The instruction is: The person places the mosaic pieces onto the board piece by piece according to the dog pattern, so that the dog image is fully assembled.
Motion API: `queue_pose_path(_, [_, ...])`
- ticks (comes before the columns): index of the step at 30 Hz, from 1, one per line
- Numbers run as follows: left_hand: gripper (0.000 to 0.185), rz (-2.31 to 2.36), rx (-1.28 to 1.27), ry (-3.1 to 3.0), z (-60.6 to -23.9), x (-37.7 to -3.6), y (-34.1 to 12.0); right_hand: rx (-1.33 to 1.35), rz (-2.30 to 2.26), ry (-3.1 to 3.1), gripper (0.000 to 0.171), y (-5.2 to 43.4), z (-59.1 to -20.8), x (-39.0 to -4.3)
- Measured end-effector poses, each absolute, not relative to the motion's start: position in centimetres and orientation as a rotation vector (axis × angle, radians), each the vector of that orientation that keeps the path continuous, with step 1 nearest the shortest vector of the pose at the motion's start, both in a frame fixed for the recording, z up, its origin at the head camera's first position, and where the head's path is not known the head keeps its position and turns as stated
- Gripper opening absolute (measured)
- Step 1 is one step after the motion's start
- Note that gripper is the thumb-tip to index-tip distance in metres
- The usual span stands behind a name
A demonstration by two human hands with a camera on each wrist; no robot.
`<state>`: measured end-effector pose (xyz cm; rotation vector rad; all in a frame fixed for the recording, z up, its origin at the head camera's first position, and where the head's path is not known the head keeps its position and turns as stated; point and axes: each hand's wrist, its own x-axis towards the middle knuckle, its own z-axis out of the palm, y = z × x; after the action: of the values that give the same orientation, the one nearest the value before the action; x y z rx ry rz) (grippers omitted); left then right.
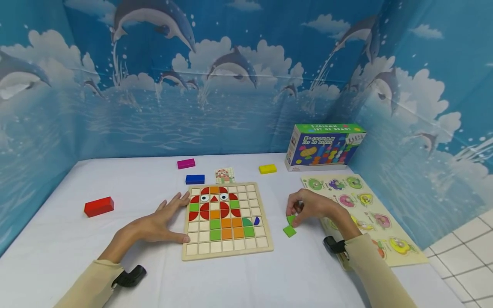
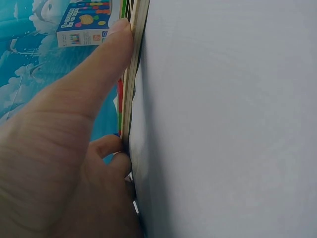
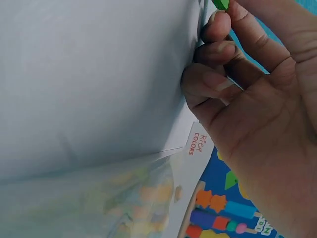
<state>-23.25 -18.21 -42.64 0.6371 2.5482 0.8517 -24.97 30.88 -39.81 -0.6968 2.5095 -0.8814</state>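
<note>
A wooden grid board [image 1: 227, 257] lies on the white table, bearing red, orange, green and white tiles that form an owl-like picture. Along its left side rests my left hand [image 1: 159, 220], fingers spread, thumb [image 2: 119, 37] against the edge in the left wrist view. To the right of the board, my right hand [image 1: 313, 204] pinches a green tile [image 1: 290, 218] between thumb and fingers. Another green square tile [image 1: 289, 231] lies on the cloth just below it. A dark blue curved piece [image 1: 256, 221] sits in a cell near the board's right side.
Behind the board are a small picture card [image 1: 225, 175], a blue block [image 1: 195, 179], a magenta block [image 1: 186, 164] and a yellow block [image 1: 267, 169]. A red block [image 1: 99, 207] lies far left. At right stand a bead-set box [image 1: 327, 147] and a fruit puzzle board [image 1: 369, 201].
</note>
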Motion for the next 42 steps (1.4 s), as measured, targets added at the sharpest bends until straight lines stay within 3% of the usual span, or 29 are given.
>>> queue_pose_path(8, [0.127, 0.850, 0.633, 2.545, -42.7, -23.2, -18.1, -0.647, -0.929, 2.517, 0.011, 29.8, -39.0, -24.6])
queue_pose_path(14, [0.127, 0.842, 0.622, 2.552, -42.5, -23.2, -18.1, -0.777, -1.068, 2.496, 0.003, 26.3, -38.3, -23.5])
queue_pose_path(29, [0.126, 0.877, 0.699, 2.550, -42.6, -23.3, -18.3, -0.934, -1.250, 2.375, 0.004, 13.6, -39.5, -19.9])
queue_pose_path(42, [0.127, 0.892, 0.690, 2.537, -42.5, -23.4, -18.5, -1.026, -1.100, 2.480, 0.006, 11.4, -40.1, -19.3])
